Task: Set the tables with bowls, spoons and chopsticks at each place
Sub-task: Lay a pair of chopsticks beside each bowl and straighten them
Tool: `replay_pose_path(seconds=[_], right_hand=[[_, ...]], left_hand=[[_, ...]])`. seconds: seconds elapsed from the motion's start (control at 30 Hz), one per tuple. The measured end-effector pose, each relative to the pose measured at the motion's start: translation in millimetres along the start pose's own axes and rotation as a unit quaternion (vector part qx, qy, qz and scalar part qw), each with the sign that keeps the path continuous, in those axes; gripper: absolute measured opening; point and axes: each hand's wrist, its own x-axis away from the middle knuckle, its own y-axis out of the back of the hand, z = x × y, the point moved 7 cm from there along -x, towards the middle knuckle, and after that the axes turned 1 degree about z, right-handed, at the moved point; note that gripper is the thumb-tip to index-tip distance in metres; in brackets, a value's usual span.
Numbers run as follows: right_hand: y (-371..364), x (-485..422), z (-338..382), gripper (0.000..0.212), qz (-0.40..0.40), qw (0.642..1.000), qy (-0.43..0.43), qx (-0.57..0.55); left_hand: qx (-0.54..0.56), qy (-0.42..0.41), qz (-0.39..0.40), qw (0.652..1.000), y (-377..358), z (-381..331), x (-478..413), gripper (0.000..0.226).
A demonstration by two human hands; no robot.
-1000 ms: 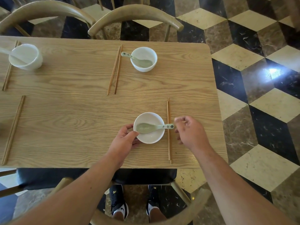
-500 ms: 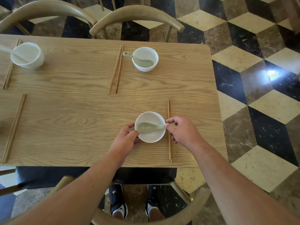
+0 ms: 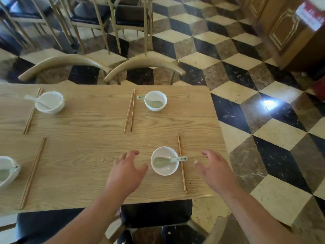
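Releasing: left hand (image 3: 125, 171) off bowl (image 3: 165, 161) | right hand (image 3: 215, 170) off spoon (image 3: 168, 160)

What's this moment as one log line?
left hand: open, beside bowl | right hand: open, clear of spoon | near place: chopsticks laid right of bowl

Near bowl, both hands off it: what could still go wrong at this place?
The spoon has its handle jutting over the near bowl rim, across the chopsticks, toward the right hand; a stray brush from its fingers might tip it out. The chopsticks' near ends lie close to the front edge of the table, so a careless sweep could push them off.
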Motion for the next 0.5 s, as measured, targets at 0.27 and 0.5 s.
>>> replay_pose_path(seconds=[0.27,0.5], right_hand=[[66,83,21,0.071,-0.021,0.996,0.032,0.075],[168,116,-26,0.072,-0.091,0.992,0.045,0.077]], left_hand=[[-0.162,-0.178,0.034,0.970,42,-110,50,0.088],[-0.171,-0.250,0.000,0.953,31,-229,117,0.091]])
